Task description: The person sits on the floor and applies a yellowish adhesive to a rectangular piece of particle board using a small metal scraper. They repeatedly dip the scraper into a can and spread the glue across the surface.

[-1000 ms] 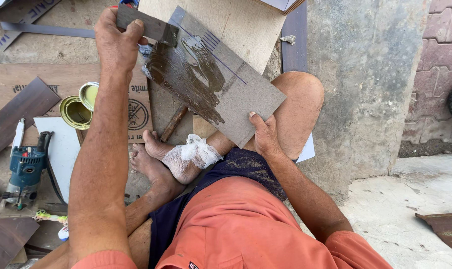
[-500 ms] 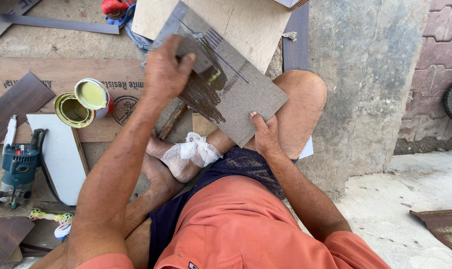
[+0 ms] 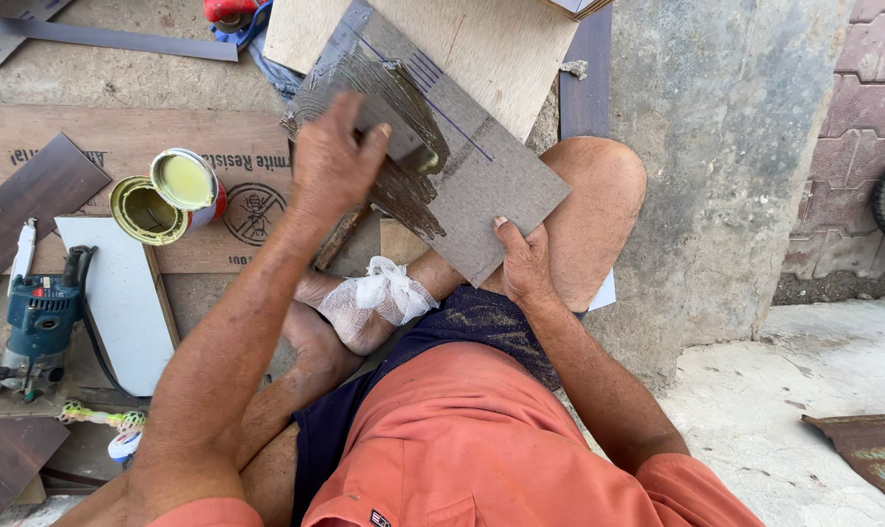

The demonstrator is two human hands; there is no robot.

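Left hand (image 3: 333,161) is closed around a flat spreader (image 3: 399,117), pressing it onto the grey laminate sheet (image 3: 482,185). Since half a second ago the hand has come back toward the near-left part of the sheet, and the dark glue smear (image 3: 403,195) now reaches a little further down toward the near edge than it did a second ago; judging by that, the spreading is mid-way, with the right part of the sheet still bare. Right hand (image 3: 525,263) has stayed put: fingers flat on the near corner of the sheet, thumb under the edge, holding it steady on the knee (image 3: 599,185). Sheet leans tilted against the knee and the plywood board (image 3: 482,49) behind. Open glue tin (image 3: 148,210) and its lid (image 3: 184,181) sit left on the floor, well apart from the sheet. Blue router (image 3: 38,327) near left, untouched. Bandaged foot (image 3: 374,298) just below the sheet.
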